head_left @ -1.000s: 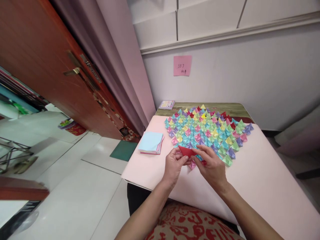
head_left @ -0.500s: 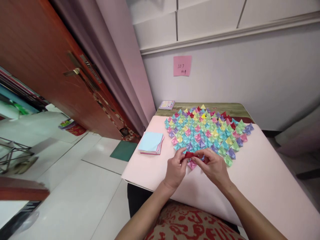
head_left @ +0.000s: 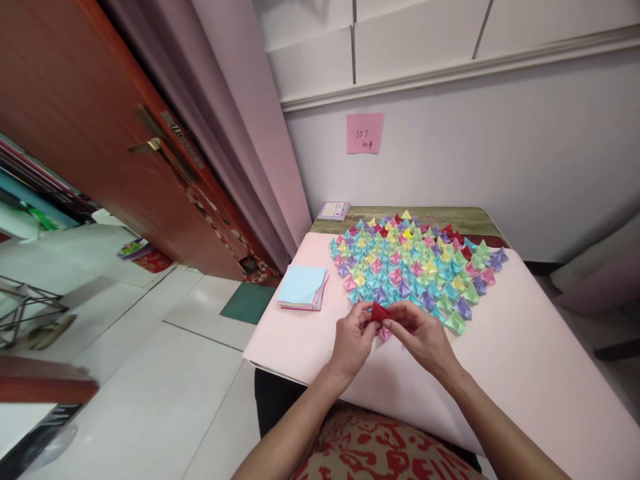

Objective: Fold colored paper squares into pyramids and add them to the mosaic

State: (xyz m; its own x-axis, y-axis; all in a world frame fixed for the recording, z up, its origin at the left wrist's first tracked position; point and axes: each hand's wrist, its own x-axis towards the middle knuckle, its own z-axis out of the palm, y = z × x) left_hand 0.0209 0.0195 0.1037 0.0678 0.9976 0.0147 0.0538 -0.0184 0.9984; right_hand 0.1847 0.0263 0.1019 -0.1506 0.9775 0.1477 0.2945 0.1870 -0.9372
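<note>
Between my two hands is a small red folded paper (head_left: pixel 379 311), now a pointed triangular shape. My left hand (head_left: pixel 353 339) pinches its left side with thumb and fingers. On the other side, my right hand (head_left: pixel 419 333) grips it the same way, fingertips closed. Just beyond spreads a dense group of folded paper pieces (head_left: pixel 400 267) in blue, green, yellow, pink, purple and red. A pink folded piece (head_left: pixel 385 334) lies partly hidden under my hands. To the left rests a stack of square paper sheets (head_left: pixel 301 287), light blue on top.
A pale pink sheet covers the table (head_left: pixel 510 360). At its back left corner lies a small printed pack (head_left: pixel 334 211). A pink note (head_left: pixel 365 133) with handwriting is stuck to the wall. A wooden door (head_left: pixel 100 100) and a curtain (head_left: pixel 240 120) stand left.
The red paper has gone from a flat, narrow strip to an upright triangular point. My fingers have shifted slightly around it, while the hands stay in nearly the same place.
</note>
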